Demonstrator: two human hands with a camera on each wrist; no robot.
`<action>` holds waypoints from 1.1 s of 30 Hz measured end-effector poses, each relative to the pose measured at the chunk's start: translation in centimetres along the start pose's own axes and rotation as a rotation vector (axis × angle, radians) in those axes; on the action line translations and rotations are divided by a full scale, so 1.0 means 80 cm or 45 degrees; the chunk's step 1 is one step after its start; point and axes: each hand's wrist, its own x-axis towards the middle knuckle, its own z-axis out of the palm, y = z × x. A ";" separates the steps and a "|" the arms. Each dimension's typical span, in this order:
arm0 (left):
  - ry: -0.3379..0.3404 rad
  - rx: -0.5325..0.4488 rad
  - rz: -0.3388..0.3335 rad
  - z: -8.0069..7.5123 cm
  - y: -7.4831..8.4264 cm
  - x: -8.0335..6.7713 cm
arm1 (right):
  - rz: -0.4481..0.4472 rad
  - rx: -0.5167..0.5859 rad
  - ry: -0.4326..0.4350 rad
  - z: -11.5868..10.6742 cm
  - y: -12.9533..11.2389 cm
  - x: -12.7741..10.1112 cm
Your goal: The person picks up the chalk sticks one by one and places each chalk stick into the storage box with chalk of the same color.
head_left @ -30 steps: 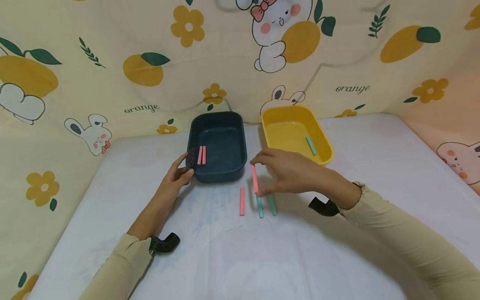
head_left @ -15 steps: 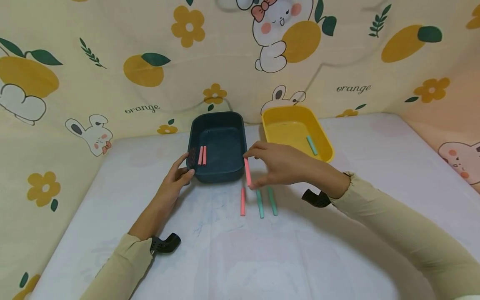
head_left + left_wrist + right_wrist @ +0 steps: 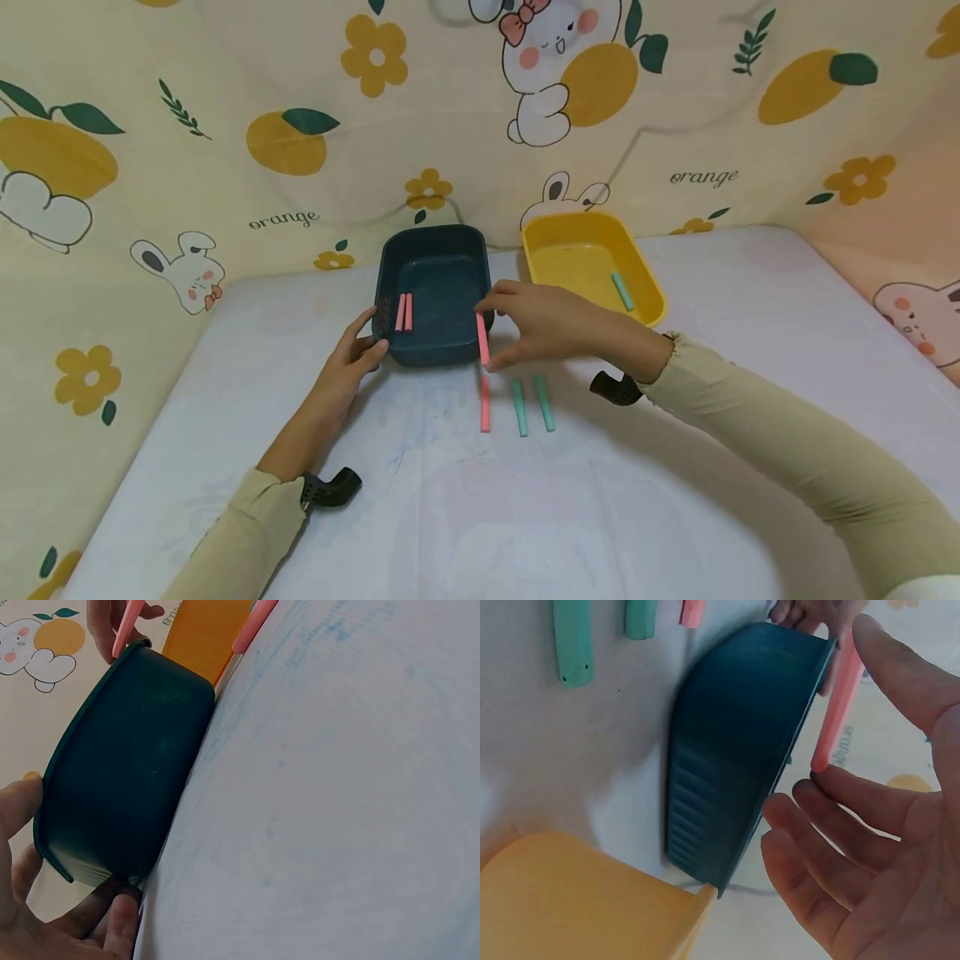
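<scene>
My right hand pinches a pink chalk stick end to end between thumb and fingertip, over the right rim of a dark teal bin. The right wrist view shows the other fingers spread beside the bin's rim. My left hand holds the bin's near left corner, with a digit at the rim and fingertips low by the base in the left wrist view. Two pink chalk sticks lie inside this bin. On the table in front are another pink chalk stick and two green chalk sticks.
A yellow bin stands to the right of the teal one, with one green chalk stick in it. A white cloth with blue smudges covers the table. A printed curtain hangs close behind the bins.
My right hand has carried the pink chalk stick leftward, from above the green sticks to the teal bin's right rim. The left hand has stayed at the bin's corner.
</scene>
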 end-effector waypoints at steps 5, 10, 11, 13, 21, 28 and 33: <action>-0.004 0.001 0.000 0.001 -0.001 0.000 | -0.007 0.005 -0.006 0.004 -0.001 0.012; -0.005 -0.014 0.020 0.000 -0.002 0.000 | 0.001 0.005 -0.010 0.004 -0.001 0.027; -0.007 -0.016 0.023 0.000 -0.003 0.000 | 0.009 0.014 -0.011 0.004 -0.001 0.029; -0.013 -0.016 0.033 0.001 -0.002 0.000 | 0.026 0.019 -0.014 0.003 -0.001 0.033; -0.013 -0.022 0.013 0.001 -0.003 0.003 | 0.038 0.028 -0.009 0.002 0.003 0.045; -0.009 0.016 -0.005 0.000 0.000 0.001 | 0.027 0.054 -0.022 0.004 0.004 0.058; -0.003 0.020 -0.014 -0.001 0.001 0.002 | -0.002 0.092 -0.028 0.006 0.002 0.070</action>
